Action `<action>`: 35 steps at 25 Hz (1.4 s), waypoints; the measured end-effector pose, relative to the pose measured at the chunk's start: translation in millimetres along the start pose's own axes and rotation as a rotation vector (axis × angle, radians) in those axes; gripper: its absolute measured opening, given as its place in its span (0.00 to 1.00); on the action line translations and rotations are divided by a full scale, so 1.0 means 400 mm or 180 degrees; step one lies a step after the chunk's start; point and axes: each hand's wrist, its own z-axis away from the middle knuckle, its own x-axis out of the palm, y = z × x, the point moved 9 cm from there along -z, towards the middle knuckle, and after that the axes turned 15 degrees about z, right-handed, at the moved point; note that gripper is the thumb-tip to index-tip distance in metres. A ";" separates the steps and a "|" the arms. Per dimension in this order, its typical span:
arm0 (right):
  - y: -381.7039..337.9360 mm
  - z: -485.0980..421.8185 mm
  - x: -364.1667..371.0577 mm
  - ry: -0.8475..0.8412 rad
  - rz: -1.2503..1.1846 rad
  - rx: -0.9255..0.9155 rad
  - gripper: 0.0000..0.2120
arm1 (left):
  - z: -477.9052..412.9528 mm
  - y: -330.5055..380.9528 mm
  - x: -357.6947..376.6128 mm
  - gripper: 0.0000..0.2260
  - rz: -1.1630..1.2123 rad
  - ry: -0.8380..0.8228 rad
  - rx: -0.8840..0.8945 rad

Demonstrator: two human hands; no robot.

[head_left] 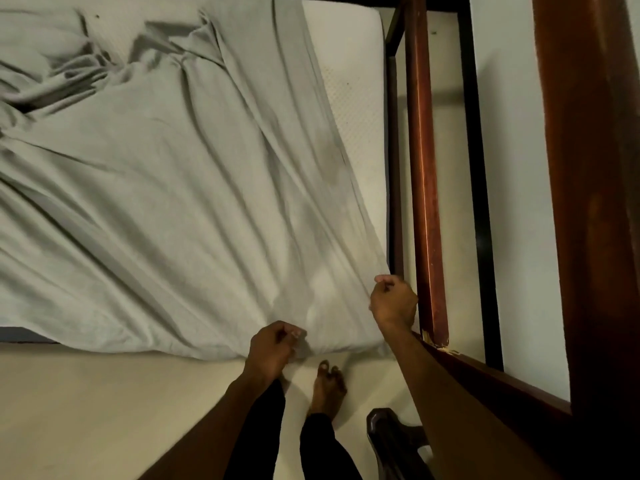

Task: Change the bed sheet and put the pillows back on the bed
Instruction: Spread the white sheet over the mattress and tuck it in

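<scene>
A pale grey bed sheet lies rumpled over a white mattress, whose far right strip is bare. My left hand pinches the sheet's hem at the near edge of the bed. My right hand grips the sheet's corner at the mattress's near right corner, next to the wooden bedpost. The sheet is stretched in long folds toward both hands. No pillows are in view.
A reddish wooden bed frame rail runs along the right side, with a thick post against the white wall. My bare foot stands on the pale floor. A dark shoe lies at the lower right.
</scene>
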 end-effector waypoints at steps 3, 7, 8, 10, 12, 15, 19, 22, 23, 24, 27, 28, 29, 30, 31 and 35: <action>-0.124 -0.063 0.007 0.0048 0.0145 -0.0364 0.11 | -0.074 0.075 -0.035 0.07 0.0030 0.0054 0.0243; -0.341 -0.167 0.039 0.0182 0.1081 -0.1090 0.22 | -0.246 0.246 -0.076 0.09 -0.0505 0.0083 0.0980; -0.390 -0.194 0.045 0.0255 0.1231 -0.1233 0.24 | -0.281 0.308 -0.080 0.09 -0.0769 0.0101 0.1310; -0.503 -0.247 0.062 0.0455 0.1412 -0.1485 0.27 | -0.359 0.430 -0.088 0.10 -0.1302 0.0099 0.1935; -0.620 -0.296 0.084 0.0718 0.1641 -0.1771 0.31 | -0.448 0.523 -0.106 0.15 -0.1816 0.0179 0.2137; -0.738 -0.345 0.133 0.1054 0.2362 -0.2259 0.35 | -0.542 0.594 -0.134 0.19 -0.2223 0.0320 0.2039; -0.766 -0.375 0.135 0.1340 0.3060 -0.2890 0.34 | -0.562 0.613 -0.137 0.23 -0.2376 0.0409 0.2154; -0.746 -0.485 0.024 0.1567 0.3700 -0.2669 0.32 | -0.558 0.620 -0.114 0.25 -0.2436 0.0417 0.2212; -0.738 -0.533 -0.023 0.1580 0.4057 -0.2396 0.33 | -0.562 0.629 -0.102 0.26 -0.2461 0.0403 0.2238; -0.731 -0.571 -0.056 0.1533 0.4464 -0.2130 0.32 | -0.565 0.640 -0.093 0.26 -0.2497 0.0421 0.2252; -0.728 -0.626 -0.071 0.1066 0.5348 -0.1471 0.24 | -0.601 0.675 -0.063 0.26 -0.2553 0.0482 0.2166; -0.737 -0.638 -0.059 0.0935 0.5394 -0.1350 0.20 | -0.615 0.689 -0.047 0.26 -0.2583 0.0461 0.2115; -0.752 -0.651 -0.050 0.0838 0.5353 -0.1259 0.18 | -0.629 0.702 -0.038 0.27 -0.2593 0.0456 0.2053; -0.769 -0.666 -0.045 0.0761 0.5234 -0.1201 0.19 | -0.643 0.717 -0.034 0.27 -0.2582 0.0467 0.1989; -0.784 -0.682 -0.046 0.0673 0.5036 -0.1162 0.21 | -0.658 0.732 -0.034 0.27 -0.2584 0.0483 0.1932; -0.925 -0.713 -0.122 0.0837 0.3810 -0.1636 0.11 | -0.718 0.823 -0.033 0.26 -0.2730 0.0538 0.2024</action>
